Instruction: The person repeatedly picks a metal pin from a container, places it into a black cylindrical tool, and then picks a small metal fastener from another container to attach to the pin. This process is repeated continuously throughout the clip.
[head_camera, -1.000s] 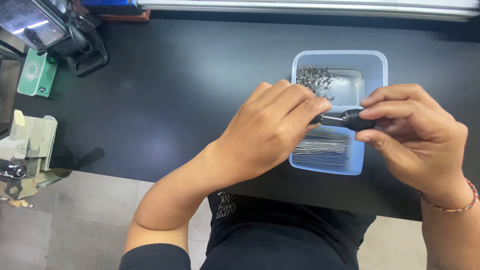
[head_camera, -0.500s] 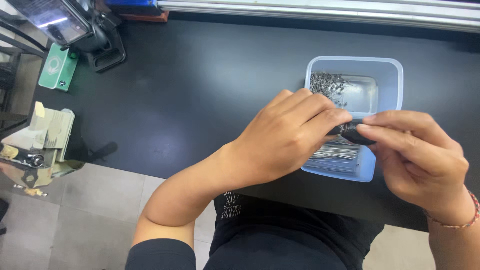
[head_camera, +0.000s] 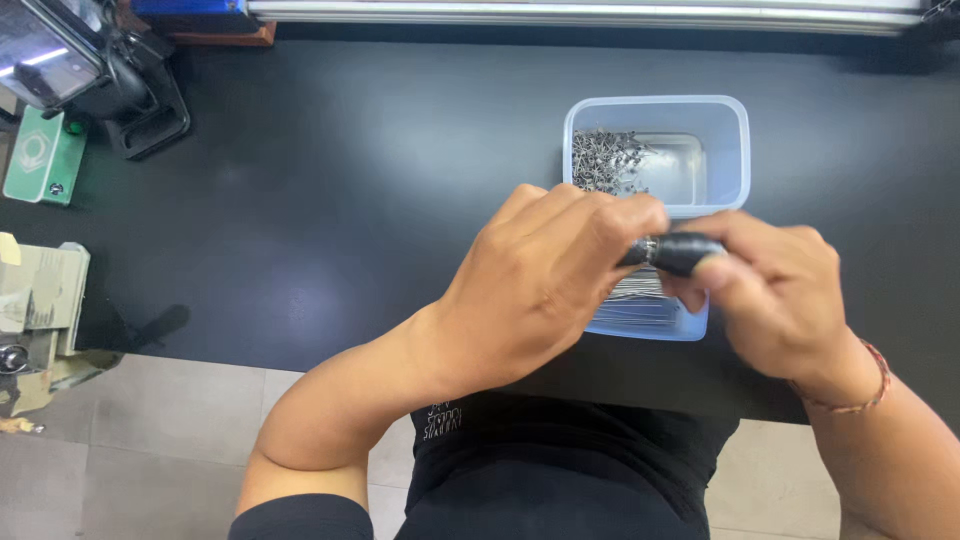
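Note:
A clear plastic tub (head_camera: 740, 140) stands on the black table (head_camera: 360, 190). Small metal parts (head_camera: 605, 160) are heaped in its far left corner, and thin metal rods (head_camera: 640, 300) lie at its near end. Over the tub's near part, both hands meet on a short black cylindrical piece (head_camera: 682, 252) with a silver ring. My right hand (head_camera: 785, 300) pinches its black end. My left hand (head_camera: 550, 280) has its fingers curled over the other end, hiding what is there.
A black stand with a tilted screen (head_camera: 75, 65) sits at the table's far left corner, a green box (head_camera: 40, 160) beside it. A beige device (head_camera: 35, 300) stands off the table's left edge over the grey floor. A metal rail (head_camera: 600, 15) runs along the back.
The view has shifted, so the tub and the hands appear a little further right. Both hands stay closed on the black piece above the tub.

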